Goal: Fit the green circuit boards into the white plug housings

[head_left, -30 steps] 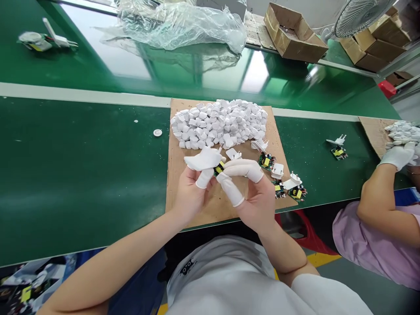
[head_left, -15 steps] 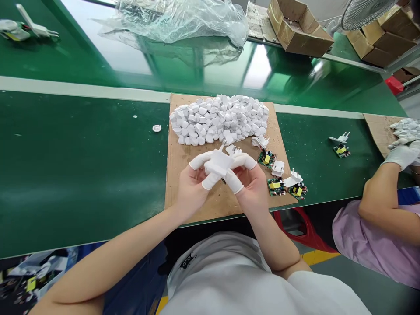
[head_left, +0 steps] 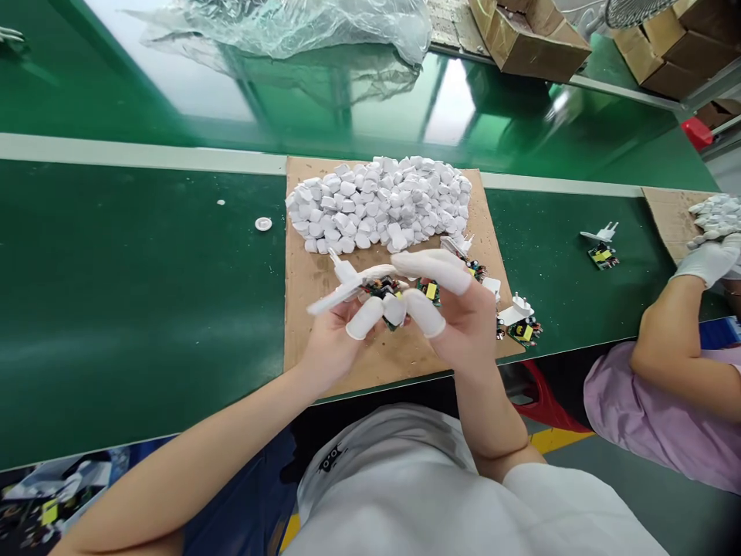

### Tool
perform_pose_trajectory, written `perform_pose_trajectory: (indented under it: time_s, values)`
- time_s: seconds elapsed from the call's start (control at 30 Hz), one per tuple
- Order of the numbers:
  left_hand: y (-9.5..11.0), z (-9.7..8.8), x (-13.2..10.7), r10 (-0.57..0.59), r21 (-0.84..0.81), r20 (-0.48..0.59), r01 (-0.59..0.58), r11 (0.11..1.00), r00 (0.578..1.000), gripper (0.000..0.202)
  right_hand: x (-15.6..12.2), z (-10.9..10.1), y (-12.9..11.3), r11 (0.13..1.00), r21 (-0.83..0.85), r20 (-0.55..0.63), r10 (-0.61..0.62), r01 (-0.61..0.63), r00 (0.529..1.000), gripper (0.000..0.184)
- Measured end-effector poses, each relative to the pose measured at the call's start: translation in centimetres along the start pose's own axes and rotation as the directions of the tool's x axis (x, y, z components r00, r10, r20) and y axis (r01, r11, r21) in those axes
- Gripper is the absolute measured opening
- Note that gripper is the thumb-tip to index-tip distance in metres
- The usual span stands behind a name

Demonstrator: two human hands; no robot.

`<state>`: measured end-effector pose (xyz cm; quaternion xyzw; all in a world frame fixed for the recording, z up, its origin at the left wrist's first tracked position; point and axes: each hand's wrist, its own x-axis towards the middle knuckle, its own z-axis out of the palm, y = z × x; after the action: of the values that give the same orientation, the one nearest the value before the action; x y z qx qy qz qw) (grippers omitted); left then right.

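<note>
No text is legible; black print (head_left: 330,461) on the shirt (head_left: 405,494) is unclear.

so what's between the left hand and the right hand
In the head view, a circuit board sits between the left hand and right hand, with a small white shape, too unclear to name.

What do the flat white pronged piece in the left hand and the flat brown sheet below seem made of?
Flat white pronged piece: probably moulded plastic, smooth, fairly matte, with clean edges; its prongs too small to judge. Flat brown sheet: likely cardboard, from its dull, speckled surface.
</note>
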<state>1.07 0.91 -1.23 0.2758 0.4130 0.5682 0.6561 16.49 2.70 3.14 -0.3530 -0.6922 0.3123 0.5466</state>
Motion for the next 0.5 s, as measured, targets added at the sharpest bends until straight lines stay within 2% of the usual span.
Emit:
perform_pose_trajectory:
  time_s: [0.13,0.27,0.33,0.4,0.5]
  values:
    - [0.3,-0.3,-0.3,-0.09,-0.039,0.053,0.092,0.995,0.994,0.057,-2.3,0.3,0.0,0.987,-0.072,-0.028,-0.145,0.143,0.989,0.032]
    - [0.6,-0.5,-0.7,-0.03,0.004,0.089,0.03,1.0,0.996,0.049,-2.9,1.0,-0.2,0.921,-0.257,-0.007,-0.304,0.293,0.952,0.033]
    - [0.9,-0.4,-0.8,-0.009,0.008,0.103,0.008,1.0,0.995,0.042,-2.8,0.9,-0.2,0.903,-0.292,0.027,-0.321,0.314,0.947,0.033]
    - [1.2,-0.2,-0.7,0.002,-0.01,0.128,-0.001,1.0,0.992,0.041,-2.7,0.5,0.1,0.91,-0.256,0.063,-0.32,0.326,0.945,0.035]
    - [1.5,0.0,-0.5,-0.051,-0.036,0.165,0.057,0.998,0.985,0.052,-2.8,-0.2,1.0,0.929,-0.211,0.101,-0.29,0.305,0.952,0.055]
